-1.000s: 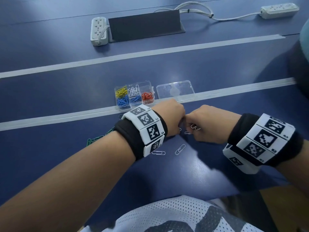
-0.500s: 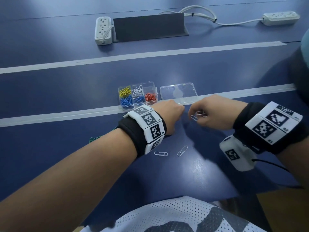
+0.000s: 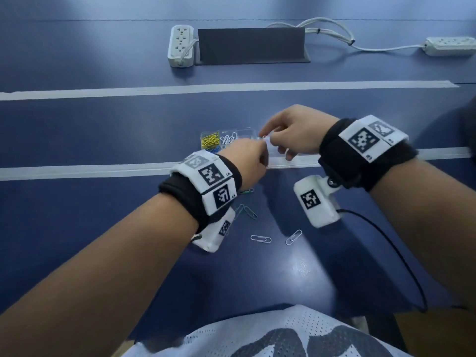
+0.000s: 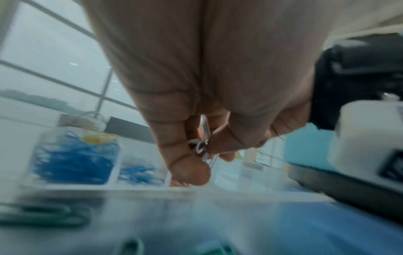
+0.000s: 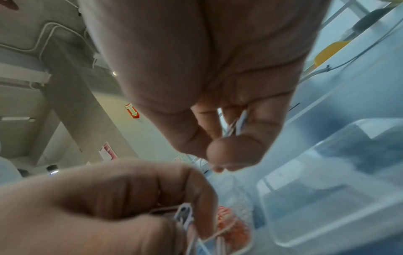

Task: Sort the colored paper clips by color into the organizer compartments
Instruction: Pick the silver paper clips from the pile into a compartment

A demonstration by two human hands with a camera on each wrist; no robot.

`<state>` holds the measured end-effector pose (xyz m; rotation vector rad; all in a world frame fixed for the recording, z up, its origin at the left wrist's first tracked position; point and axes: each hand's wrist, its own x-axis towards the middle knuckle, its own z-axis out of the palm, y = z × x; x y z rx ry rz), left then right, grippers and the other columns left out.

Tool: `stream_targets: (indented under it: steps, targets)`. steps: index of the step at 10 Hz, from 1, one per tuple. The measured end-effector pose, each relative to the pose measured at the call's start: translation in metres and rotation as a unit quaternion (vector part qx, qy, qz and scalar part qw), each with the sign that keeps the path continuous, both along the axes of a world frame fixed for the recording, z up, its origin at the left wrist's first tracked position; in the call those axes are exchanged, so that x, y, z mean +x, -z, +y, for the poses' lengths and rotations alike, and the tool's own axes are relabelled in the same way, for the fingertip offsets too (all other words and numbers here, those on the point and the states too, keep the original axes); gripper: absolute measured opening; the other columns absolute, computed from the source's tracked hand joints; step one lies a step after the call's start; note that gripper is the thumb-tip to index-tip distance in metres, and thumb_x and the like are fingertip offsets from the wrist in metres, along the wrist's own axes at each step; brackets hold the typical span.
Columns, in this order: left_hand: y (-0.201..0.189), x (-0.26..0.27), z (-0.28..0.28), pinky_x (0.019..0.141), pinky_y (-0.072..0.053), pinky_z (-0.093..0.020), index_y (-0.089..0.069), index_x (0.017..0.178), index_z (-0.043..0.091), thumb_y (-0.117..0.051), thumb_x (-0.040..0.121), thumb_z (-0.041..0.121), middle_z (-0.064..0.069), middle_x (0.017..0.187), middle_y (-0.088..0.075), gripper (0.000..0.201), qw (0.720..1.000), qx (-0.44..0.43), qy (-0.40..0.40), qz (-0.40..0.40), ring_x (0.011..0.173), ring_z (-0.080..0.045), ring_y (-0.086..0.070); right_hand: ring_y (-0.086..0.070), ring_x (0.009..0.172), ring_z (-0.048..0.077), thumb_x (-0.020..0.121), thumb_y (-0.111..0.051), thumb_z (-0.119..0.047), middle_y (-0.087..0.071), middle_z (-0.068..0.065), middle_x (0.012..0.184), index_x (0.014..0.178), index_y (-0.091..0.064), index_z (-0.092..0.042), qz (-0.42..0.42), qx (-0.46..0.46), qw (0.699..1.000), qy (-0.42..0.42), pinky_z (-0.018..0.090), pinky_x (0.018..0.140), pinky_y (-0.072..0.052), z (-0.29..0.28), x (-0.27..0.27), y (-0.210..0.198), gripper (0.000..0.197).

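Low in the head view, two white wire paper clips [image 3: 260, 238] lie on the glossy blue table [image 3: 103, 130], with green paper clips [image 3: 246, 211] just above them beside the left wristband. Since a second ago both hands have risen from the loose clips to the clear plastic organizer [image 3: 221, 136] mid-frame, partly hiding it. The left hand [image 3: 248, 161] pinches white clips [image 4: 201, 146] between curled fingers; the right hand [image 3: 296, 132] pinches others [image 5: 238, 124]. Yellow clips [image 3: 210, 141] fill its upper-left compartment. A white power strip [image 3: 180, 45] sits at top.
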<state>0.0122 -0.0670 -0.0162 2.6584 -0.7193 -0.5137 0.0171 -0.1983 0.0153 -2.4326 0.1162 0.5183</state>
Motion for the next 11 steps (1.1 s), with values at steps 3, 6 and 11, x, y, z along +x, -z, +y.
stream_targets:
  steps: [3, 6, 11]
  targets:
    - [-0.017, 0.052, 0.045, 0.079, -0.043, -0.027, -0.058, 0.115, 0.018, -0.054, 0.086, 0.013, -0.008, 0.116, -0.062, 0.029, 0.983, -0.048, -0.177, 0.002, 0.104, -0.025, -0.059, -0.072, 0.086, 0.019, 0.081, -0.063, -0.006, -0.075, 0.008, 0.090, 0.100, -0.074, -0.011, -0.019, -0.035, 0.999, -0.009, 0.036, 0.086, -0.057, 0.051, 0.037, -0.002, 0.023]
    - [-0.016, 0.060, 0.039, 0.078, -0.059, -0.041, -0.051, 0.117, 0.025, -0.068, 0.078, 0.011, -0.009, 0.102, -0.069, 0.044, 0.961, -0.124, -0.237, 0.075, 0.083, -0.026, -0.071, -0.072, 0.087, 0.020, 0.085, -0.054, -0.004, -0.071, 0.012, 0.105, 0.120, -0.061, -0.011, -0.018, 0.026, 0.999, 0.030, 0.028, 0.076, -0.059, 0.057, 0.043, -0.008, 0.036]
    - [-0.018, 0.057, 0.034, 0.070, -0.061, -0.045, -0.041, 0.136, 0.025, -0.049, 0.089, 0.014, -0.016, 0.119, -0.062, 0.048, 0.939, -0.196, -0.263, 0.104, 0.079, -0.029, -0.069, -0.065, 0.108, 0.028, 0.085, -0.051, -0.008, -0.063, 0.016, 0.122, 0.124, -0.055, -0.007, 0.015, 0.119, 0.991, 0.053, 0.033, 0.077, -0.057, 0.062, 0.050, -0.008, 0.039]
